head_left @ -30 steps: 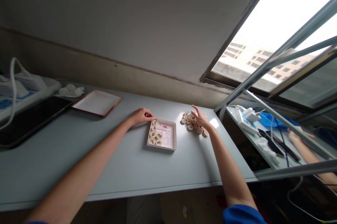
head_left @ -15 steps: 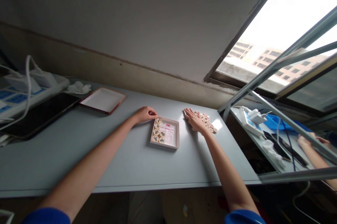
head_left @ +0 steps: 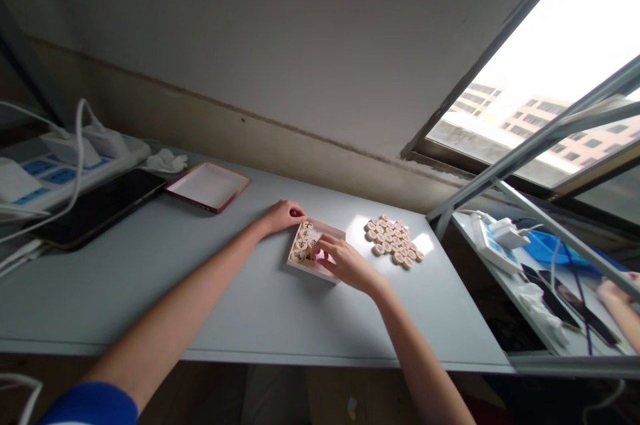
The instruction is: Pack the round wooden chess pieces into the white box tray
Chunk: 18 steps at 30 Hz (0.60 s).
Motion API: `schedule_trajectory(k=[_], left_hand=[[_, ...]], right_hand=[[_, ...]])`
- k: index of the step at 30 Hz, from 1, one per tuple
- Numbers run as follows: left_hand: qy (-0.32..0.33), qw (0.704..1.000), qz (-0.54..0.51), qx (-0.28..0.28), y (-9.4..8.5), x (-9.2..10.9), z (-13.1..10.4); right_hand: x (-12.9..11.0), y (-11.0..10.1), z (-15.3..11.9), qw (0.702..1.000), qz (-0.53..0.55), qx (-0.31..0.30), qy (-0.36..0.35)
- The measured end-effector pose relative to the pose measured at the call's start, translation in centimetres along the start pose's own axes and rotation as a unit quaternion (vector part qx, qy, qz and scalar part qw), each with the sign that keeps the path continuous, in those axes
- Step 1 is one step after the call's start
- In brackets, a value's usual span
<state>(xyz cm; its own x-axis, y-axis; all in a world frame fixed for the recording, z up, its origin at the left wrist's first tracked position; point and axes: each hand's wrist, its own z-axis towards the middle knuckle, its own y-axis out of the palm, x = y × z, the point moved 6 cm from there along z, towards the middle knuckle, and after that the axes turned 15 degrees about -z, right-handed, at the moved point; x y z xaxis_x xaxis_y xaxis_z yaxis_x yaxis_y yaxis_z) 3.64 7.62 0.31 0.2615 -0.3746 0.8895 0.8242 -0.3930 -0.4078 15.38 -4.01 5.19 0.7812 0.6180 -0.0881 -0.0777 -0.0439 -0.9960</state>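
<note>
My left hand (head_left: pixel 286 216) is closed in a pinch at the upper left corner of a shallow open box (head_left: pixel 327 276). Round wooden Chinese chess pieces (head_left: pixel 302 244) with dark characters lie inside it, in a column along the left side with a couple more beside them. Over the box reaches my right hand (head_left: pixel 347 264), fingers curled and tips down by the second column; whatever they grip is hidden. A loose cluster of chess pieces (head_left: pixel 390 235) lies on the table to the right of the box.
The box lid (head_left: pixel 209 186) lies inner side up at the left. Further left are a dark tablet (head_left: pixel 103 207), a power strip (head_left: pixel 127 153) with chargers and cables, and crumpled tissue (head_left: pixel 167 161). A metal frame (head_left: pixel 510 164) and mirror-like surface stand at the right.
My right hand has left the chess pieces on the right, where it lay flat, and moved left over the box with fingers curled. My left hand stays at the box corner. The view shifted slightly.
</note>
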Motion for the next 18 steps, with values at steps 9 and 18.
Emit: schedule_trajectory(k=[9,18], left_hand=[[0.000,1.000,-0.009,-0.001,0.0,0.1,0.1],[0.008,1.000,-0.001,-0.002,0.0,0.0,0.1]], right_hand=[[1.9,1.4,1.3,0.997,-0.004,0.070,0.020],[4.1,-0.6,-0.8,0.983,0.026,0.156,0.098]])
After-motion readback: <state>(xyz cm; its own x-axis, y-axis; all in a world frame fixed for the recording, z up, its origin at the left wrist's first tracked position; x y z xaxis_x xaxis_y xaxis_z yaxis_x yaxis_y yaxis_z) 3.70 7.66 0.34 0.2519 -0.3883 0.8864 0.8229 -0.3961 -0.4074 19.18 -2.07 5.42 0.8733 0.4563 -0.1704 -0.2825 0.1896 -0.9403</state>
